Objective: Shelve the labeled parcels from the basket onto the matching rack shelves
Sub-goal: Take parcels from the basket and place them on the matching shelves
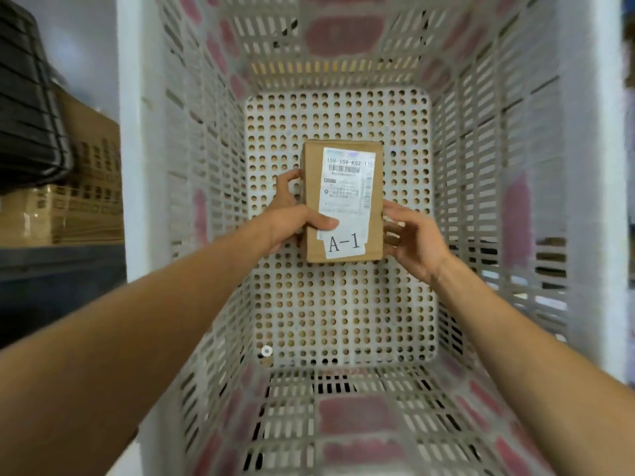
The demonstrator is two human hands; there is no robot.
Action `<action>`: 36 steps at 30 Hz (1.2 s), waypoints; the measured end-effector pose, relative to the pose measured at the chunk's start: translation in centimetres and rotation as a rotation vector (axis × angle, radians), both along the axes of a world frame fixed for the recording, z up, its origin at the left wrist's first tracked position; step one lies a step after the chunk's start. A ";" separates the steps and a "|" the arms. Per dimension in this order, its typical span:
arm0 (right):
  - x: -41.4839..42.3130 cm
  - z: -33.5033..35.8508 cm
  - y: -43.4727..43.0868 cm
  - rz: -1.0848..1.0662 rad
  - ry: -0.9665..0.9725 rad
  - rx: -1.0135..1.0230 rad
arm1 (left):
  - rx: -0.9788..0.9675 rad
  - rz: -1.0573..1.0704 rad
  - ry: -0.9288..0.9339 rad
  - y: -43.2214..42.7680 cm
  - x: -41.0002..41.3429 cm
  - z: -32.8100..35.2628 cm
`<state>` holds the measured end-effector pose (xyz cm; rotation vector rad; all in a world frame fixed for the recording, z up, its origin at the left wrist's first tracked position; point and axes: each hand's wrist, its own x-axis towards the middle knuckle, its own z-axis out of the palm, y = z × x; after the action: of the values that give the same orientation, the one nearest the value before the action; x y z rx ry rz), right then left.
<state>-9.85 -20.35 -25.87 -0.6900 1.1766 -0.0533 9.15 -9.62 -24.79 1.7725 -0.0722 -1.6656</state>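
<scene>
Left hand (pixel 292 218): thumb on top face, fingers round left long edge, gripping parcel (pixel 343 201). Right hand (pixel 412 242): fingers curled on right long edge, gripping too. Parcel lies between them, mid-basket (pixel 498 166), long axis pointing away from body, A-1 label (pixel 343 242) at near end.

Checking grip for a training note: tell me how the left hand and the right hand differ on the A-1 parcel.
The left hand lays its thumb across the label on the parcel; the right hand is clear of the top face. The left hand wraps the left edge; the right hand meets the right edge. Both hold it inside the basket.
</scene>
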 end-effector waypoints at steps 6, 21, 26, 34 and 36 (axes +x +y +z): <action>-1.5 4.1 0.6 0.279 0.480 -0.385 | -0.050 0.143 -0.081 2.3 -1.6 7.7; -0.1 32.9 3.4 0.417 0.573 -0.899 | -0.562 -0.081 -0.319 5.4 1.4 34.2; -1.4 40.9 8.0 0.417 0.604 -1.007 | -0.687 -0.156 -0.369 9.7 0.5 40.8; -6.6 49.0 17.2 0.688 0.772 -1.215 | -0.808 -0.286 -0.482 15.7 -2.9 45.6; -8.4 50.3 19.3 0.677 0.792 -1.227 | -0.834 -0.304 -0.482 17.2 -4.2 46.5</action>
<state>-18.24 -1.10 24.42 -2.3232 1.5332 0.0923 4.91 7.62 21.74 1.4751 -1.1245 -1.0836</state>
